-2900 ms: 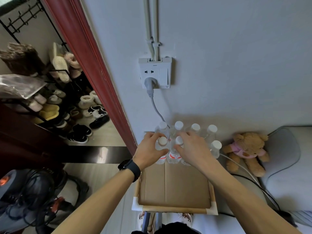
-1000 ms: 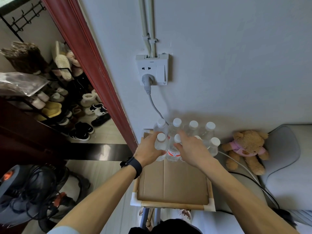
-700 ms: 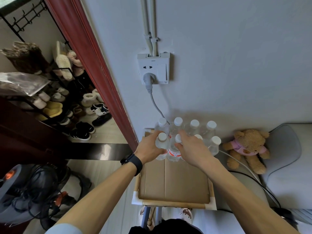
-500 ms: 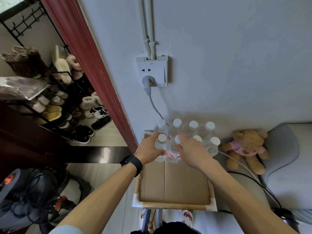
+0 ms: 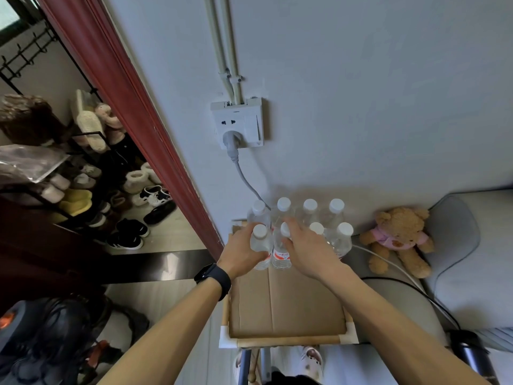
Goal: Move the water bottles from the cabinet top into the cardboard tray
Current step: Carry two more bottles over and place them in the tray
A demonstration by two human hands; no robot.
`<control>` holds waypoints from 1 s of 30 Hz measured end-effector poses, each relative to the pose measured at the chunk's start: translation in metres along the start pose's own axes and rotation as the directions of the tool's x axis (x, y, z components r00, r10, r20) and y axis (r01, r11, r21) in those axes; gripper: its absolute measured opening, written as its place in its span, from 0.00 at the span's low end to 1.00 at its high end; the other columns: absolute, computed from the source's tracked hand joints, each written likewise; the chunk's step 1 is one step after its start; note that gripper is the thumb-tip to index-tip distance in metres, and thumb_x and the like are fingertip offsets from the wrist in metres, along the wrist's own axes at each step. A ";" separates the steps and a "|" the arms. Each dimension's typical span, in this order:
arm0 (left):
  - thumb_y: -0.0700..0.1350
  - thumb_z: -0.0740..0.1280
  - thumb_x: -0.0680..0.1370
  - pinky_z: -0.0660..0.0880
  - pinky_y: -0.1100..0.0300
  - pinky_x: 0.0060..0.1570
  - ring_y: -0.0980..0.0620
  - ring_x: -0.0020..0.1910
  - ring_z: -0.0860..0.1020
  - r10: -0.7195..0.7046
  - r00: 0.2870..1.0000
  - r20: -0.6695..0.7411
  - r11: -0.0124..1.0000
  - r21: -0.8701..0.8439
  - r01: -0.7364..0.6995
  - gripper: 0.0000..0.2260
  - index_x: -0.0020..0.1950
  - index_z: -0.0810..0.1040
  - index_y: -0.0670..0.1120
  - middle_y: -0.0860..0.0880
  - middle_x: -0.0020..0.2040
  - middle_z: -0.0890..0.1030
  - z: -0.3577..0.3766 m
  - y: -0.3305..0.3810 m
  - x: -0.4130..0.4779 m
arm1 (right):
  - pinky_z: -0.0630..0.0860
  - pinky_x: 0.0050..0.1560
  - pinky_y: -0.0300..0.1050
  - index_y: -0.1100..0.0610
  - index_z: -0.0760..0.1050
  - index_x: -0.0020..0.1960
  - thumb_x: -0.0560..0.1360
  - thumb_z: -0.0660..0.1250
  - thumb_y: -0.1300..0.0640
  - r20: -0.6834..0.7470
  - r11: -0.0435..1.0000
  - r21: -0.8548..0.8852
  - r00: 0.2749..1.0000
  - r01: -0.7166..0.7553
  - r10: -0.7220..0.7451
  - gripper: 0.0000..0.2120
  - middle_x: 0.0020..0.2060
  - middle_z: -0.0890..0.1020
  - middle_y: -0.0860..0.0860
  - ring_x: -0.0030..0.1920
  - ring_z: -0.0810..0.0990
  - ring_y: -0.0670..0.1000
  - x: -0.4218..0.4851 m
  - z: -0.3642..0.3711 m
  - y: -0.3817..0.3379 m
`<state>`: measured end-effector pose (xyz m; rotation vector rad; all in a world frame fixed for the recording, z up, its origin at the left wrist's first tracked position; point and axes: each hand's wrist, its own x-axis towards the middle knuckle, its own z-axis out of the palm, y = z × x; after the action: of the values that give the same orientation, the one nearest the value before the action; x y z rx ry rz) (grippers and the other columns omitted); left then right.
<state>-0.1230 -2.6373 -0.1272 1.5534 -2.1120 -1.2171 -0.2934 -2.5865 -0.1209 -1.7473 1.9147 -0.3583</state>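
**Water bottles** (image 5: 336, 207): eight, clear smooth plastic, white round caps. They are standing upright in two tight rows against the wall (image 5: 361, 107), at the far end of the cardboard tray (image 5: 286, 309). Whether the back row is sitting inside it cannot be told.

**Left hand** (image 5: 241, 252): curling its fingers round the front-left bottle (image 5: 259, 243), probably squaring it into the row.

**Right hand** (image 5: 308, 252): reaching over the neighbouring red-labelled bottle (image 5: 281, 252). Its grip is hidden and cannot be told.

**Tray**: flat brown board, creased lengthwise, low-rimmed.
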 end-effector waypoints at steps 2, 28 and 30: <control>0.42 0.73 0.72 0.64 0.75 0.38 0.57 0.48 0.73 0.006 1.000 -0.006 1.000 0.001 -0.006 0.23 0.65 0.71 0.51 0.57 0.50 0.75 0.000 0.000 0.000 | 0.66 0.40 0.49 0.53 0.62 0.71 0.83 0.56 0.54 -0.031 1.000 0.008 0.999 -0.006 0.006 0.17 0.57 0.78 0.55 0.44 0.72 0.55 -0.003 0.000 -0.001; 0.49 0.70 0.74 0.73 0.53 0.62 0.50 0.63 0.74 -0.072 0.993 -0.093 0.997 0.027 0.075 0.29 0.74 0.63 0.53 0.50 0.64 0.74 0.001 -0.039 -0.039 | 0.75 0.60 0.50 0.45 0.66 0.73 0.81 0.61 0.48 -0.202 0.998 0.065 0.979 0.009 0.005 0.21 0.69 0.73 0.46 0.57 0.80 0.49 -0.070 0.021 0.016; 0.48 0.69 0.74 0.74 0.56 0.59 0.50 0.61 0.75 -0.141 0.984 -0.107 0.988 0.053 0.147 0.28 0.73 0.65 0.51 0.48 0.65 0.76 0.004 -0.049 -0.055 | 0.75 0.58 0.47 0.45 0.69 0.70 0.80 0.62 0.49 -0.138 0.997 0.073 0.990 0.027 -0.016 0.19 0.65 0.76 0.45 0.53 0.80 0.46 -0.080 0.029 0.024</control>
<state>-0.0703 -2.5910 -0.1514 1.7825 -2.0195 -1.1003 -0.2948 -2.5005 -0.1421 -1.7352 1.9517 -0.5644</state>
